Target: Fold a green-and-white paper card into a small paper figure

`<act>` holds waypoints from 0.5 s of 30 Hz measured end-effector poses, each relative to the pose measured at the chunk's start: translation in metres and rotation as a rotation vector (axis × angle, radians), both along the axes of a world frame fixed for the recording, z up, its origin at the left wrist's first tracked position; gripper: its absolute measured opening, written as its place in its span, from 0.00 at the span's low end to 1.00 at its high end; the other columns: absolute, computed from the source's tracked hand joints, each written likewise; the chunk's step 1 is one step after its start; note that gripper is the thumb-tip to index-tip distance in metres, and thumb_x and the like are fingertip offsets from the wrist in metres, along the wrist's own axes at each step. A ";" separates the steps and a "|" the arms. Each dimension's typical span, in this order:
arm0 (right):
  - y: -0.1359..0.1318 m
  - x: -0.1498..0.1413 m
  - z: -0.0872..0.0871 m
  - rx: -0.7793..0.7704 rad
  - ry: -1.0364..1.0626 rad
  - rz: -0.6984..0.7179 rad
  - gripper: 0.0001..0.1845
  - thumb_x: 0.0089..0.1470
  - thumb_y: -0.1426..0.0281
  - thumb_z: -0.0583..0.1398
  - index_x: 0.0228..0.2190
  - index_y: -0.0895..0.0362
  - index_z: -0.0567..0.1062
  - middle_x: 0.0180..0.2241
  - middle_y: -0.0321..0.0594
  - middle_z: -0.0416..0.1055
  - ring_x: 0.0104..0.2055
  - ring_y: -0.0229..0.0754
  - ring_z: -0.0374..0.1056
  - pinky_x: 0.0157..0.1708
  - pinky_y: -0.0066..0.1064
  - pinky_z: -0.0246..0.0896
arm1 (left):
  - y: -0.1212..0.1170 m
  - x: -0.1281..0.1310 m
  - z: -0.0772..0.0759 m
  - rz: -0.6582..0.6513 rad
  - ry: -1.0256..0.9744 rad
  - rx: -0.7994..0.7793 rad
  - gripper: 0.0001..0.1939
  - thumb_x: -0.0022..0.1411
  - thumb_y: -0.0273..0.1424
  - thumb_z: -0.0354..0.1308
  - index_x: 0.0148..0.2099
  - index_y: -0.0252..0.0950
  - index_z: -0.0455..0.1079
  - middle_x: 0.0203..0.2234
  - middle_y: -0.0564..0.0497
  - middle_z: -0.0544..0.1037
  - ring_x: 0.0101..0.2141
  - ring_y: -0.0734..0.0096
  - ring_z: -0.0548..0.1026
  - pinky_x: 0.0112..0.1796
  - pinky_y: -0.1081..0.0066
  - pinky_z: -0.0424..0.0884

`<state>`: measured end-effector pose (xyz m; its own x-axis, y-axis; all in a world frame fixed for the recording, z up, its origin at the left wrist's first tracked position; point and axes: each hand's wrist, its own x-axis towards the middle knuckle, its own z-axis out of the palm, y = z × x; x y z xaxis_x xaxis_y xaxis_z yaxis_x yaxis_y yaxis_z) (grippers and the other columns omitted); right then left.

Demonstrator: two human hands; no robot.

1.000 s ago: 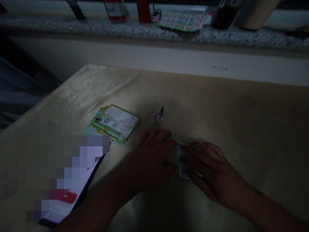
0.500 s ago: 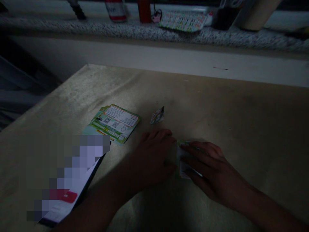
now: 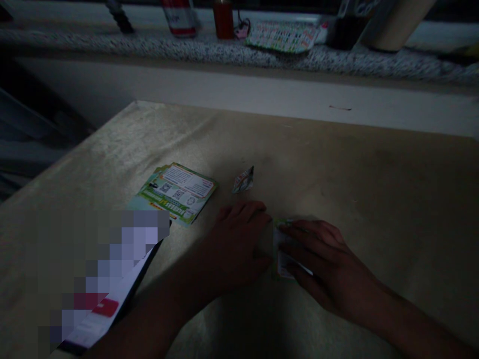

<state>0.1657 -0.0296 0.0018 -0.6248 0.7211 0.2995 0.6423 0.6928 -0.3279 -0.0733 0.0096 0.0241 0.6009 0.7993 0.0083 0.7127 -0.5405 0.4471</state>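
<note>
a dim, pale brown table fills most of the view, its far edge running along a white wall. above that edge is a speckled stone ledge bearing a red and white can, a red bottle and a patterned packet.

two bare hands reach in from the near side of the table. the right hand lies over a card, its fingers stretched and spread across it; whether they pinch it cannot be told. the left hand is loosely curled and released, thumb apart from the fingers, their tips just at the card's left side; whether they touch it cannot be told.

a phone, partly masked by blocks, lies slanted between the table's left edge and the left forearm. past its top end, toward the far left corner, is a stack of green and white printed cards. the card, green-bordered with a pale panel, is well in from the far edge. smallest is a folded paper, between the left hand and the far edge, near the stack.
</note>
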 end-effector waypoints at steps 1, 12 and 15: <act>0.000 0.000 0.000 0.001 0.000 0.000 0.18 0.61 0.70 0.61 0.53 0.53 0.77 0.59 0.42 0.73 0.61 0.57 0.64 0.58 0.54 0.63 | 0.000 0.000 0.000 0.000 0.002 -0.001 0.29 0.55 0.32 0.66 0.58 0.38 0.66 0.59 0.46 0.68 0.60 0.54 0.63 0.60 0.53 0.59; 0.001 0.000 -0.001 -0.007 0.008 0.009 0.18 0.62 0.68 0.62 0.53 0.54 0.77 0.59 0.41 0.73 0.61 0.57 0.64 0.60 0.53 0.61 | 0.000 0.000 0.001 -0.002 0.004 -0.015 0.28 0.55 0.32 0.65 0.58 0.38 0.66 0.59 0.46 0.68 0.60 0.55 0.63 0.60 0.54 0.58; 0.001 0.000 -0.002 -0.009 0.013 0.014 0.18 0.62 0.69 0.61 0.53 0.54 0.76 0.60 0.40 0.72 0.61 0.56 0.63 0.60 0.52 0.60 | 0.000 0.000 0.000 0.003 0.006 -0.022 0.29 0.55 0.32 0.65 0.59 0.38 0.65 0.59 0.46 0.68 0.60 0.55 0.64 0.60 0.54 0.58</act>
